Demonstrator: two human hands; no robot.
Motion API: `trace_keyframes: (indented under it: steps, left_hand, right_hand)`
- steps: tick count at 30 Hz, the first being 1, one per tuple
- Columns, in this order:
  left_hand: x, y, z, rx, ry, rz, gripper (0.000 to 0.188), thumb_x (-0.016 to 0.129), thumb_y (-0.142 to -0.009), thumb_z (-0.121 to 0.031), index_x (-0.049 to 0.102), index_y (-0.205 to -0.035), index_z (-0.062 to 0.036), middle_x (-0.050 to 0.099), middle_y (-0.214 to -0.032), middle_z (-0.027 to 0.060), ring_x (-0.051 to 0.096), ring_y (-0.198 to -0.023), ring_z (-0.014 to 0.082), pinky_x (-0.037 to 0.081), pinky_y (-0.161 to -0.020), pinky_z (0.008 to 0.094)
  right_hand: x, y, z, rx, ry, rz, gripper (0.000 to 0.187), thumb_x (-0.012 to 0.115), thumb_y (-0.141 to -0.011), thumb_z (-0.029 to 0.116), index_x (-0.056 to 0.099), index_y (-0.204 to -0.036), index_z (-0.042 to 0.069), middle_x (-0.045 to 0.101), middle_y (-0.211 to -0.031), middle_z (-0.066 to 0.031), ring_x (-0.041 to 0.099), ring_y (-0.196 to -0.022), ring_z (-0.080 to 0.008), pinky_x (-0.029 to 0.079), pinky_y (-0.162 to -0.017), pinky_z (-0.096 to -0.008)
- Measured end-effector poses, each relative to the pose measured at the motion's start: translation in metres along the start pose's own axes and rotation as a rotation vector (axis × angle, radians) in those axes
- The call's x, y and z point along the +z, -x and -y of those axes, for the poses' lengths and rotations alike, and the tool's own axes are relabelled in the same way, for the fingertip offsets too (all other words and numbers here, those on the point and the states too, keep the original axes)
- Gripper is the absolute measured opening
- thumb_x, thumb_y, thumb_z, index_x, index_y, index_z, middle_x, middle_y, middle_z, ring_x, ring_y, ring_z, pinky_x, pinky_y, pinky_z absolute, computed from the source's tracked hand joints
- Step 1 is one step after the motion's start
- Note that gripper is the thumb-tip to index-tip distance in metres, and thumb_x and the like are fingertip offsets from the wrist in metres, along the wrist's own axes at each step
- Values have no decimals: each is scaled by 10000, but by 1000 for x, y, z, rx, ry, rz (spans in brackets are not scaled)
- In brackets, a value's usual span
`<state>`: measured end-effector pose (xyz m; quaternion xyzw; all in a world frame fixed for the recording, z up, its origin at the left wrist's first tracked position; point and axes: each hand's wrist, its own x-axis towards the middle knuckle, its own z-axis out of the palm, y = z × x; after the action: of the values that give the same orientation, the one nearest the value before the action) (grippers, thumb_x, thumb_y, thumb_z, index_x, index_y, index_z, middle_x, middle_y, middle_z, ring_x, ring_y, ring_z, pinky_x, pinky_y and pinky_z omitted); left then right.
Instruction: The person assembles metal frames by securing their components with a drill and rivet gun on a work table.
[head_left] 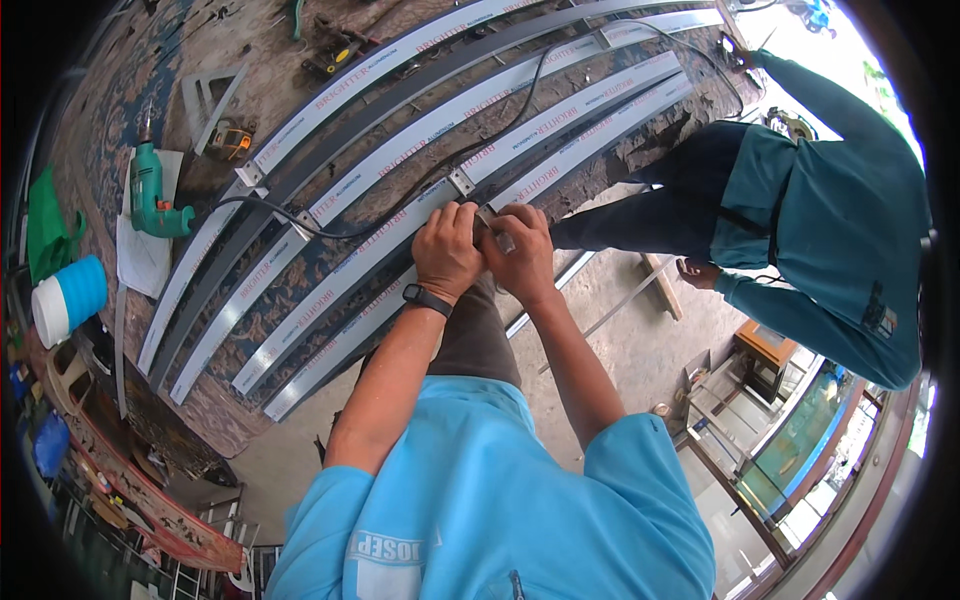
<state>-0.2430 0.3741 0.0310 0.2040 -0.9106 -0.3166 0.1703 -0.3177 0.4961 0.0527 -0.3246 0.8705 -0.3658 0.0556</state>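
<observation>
Both my hands meet at the near edge of the long aluminium profiles [575, 152]. Bent fingers of my left hand [450, 250], with a black watch [428, 298] on its wrist, press at the profile edge. Closed in a pinch beside it is my right hand [520, 252]. A small greyish piece [487, 213] shows between the fingertips, mostly hidden, so its kind is unclear. Just beyond my left fingers, a silver angle bracket [460, 182] sits on the profiles. Another bracket [303, 225] is farther left.
A green power drill [152, 190], a tape measure [230, 140] and a metal square [208, 100] lie left on the patterned table covering. A black cable [430, 178] crosses the profiles. At right stands a co-worker [810, 200]; a blue-and-white container [68, 300] is far left.
</observation>
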Motion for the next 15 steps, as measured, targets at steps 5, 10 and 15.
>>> trace_keyframes:
  steps: [5,10,15]
  left_hand:
    - [-1,1,0,-36,23,13,352,725,-761,-151,649,-1099,-90,643,-952,96,659,-889,326,554,-759,419]
    - [-1,3,0,-47,35,14,359,728,-757,-147,647,-1102,-88,642,-955,97,659,-896,325,552,-764,418]
    - [0,3,1,-50,22,27,374,739,-750,-161,647,-1105,-86,640,-954,98,661,-902,323,553,-769,415]
  right_hand:
    - [0,0,2,-4,4,10,184,789,-734,76,717,-900,43,666,-1021,-126,621,-971,-349,511,-871,-432]
    - [2,1,2,21,-4,-5,203,789,-725,78,708,-908,43,671,-1031,-129,624,-976,-353,511,-871,-433]
    - [4,0,1,48,-3,9,194,780,-717,79,716,-897,47,676,-1032,-117,627,-978,-345,514,-873,-424]
